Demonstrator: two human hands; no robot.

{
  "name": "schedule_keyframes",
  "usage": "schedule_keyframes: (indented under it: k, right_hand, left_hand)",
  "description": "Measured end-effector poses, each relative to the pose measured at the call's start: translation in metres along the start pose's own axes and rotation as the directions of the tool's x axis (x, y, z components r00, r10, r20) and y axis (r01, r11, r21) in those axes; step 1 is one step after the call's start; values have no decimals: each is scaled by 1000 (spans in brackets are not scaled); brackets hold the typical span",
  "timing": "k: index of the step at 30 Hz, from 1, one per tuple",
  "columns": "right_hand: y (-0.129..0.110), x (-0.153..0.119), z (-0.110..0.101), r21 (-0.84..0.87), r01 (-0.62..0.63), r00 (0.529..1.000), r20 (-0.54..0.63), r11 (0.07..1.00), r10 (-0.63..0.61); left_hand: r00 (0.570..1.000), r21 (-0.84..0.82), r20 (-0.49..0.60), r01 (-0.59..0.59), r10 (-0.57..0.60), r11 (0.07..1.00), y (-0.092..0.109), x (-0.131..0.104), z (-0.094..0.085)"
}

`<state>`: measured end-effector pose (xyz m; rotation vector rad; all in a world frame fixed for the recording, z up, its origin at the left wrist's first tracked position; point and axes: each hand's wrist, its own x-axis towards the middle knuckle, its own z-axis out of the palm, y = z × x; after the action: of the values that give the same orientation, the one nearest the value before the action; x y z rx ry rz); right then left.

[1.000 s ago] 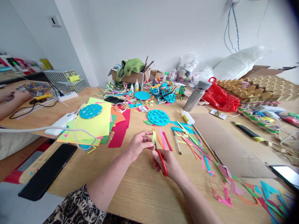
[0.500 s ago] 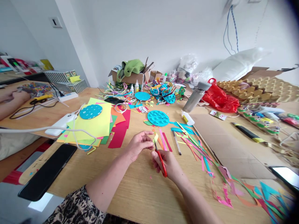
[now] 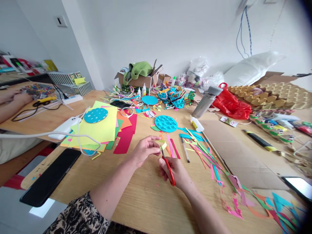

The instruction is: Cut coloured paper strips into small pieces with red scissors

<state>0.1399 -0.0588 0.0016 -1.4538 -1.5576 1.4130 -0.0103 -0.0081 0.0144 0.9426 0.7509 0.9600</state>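
Between its thumb and fingers, my left hand (image 3: 147, 151) pinches a small pale yellow paper piece (image 3: 163, 145) over the wooden table. My right hand (image 3: 174, 170) grips red-handled scissors (image 3: 169, 169), whose blades point up at the paper's lower edge. Just beyond the hands lie a pink strip (image 3: 170, 146), a red strip (image 3: 175, 148) and a pen (image 3: 185, 150). A blue round piece with raised bumps (image 3: 166, 123) lies farther back. To the left, a blue disc with pale marks (image 3: 96, 115) rests on yellow sheets (image 3: 107, 126).
A black phone (image 3: 51, 177) lies at the left edge, near a white power strip (image 3: 65, 127) and its cable. On the right are cardboard (image 3: 234, 149), a metal bottle (image 3: 204, 103) and colourful paper strips. Another person's hands (image 3: 18, 97) are at the far left.
The yellow paper piece has tilted and now curves to the right above the scissors. My hands have barely moved; the whole view has shifted slightly.
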Motion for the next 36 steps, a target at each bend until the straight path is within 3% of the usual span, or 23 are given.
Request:
schedule_keyframes:
  k: [36]
  right_hand:
    - [4,0,1,-14,3,1000,-22,1000,-3]
  left_hand:
    - [1000,-13,-9,5,-5,1000,2,-1,1]
